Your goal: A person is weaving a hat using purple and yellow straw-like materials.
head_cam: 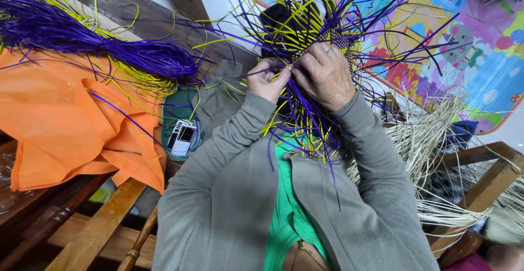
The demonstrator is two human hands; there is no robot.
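A half-woven piece of purple and yellow strips [327, 36] rises in front of me, its loose ends fanning out in all directions. My left hand [266, 80] pinches purple strips at the lower left edge of the weave. My right hand [326, 74], a ring on one finger, presses on the woven patch right beside it, fingers curled over the strips. Both hands touch each other at the thumbs. Long purple and yellow ends hang down between my grey sleeves over a green shirt.
A bundle of purple and yellow strips [98, 47] lies on orange cloth [65, 123] at the left. A small phone [181, 137] rests beside it. Pale straw [431, 140] piles at the right by wooden chair rails [486, 178]. A colourful play mat [469, 47] covers the floor.
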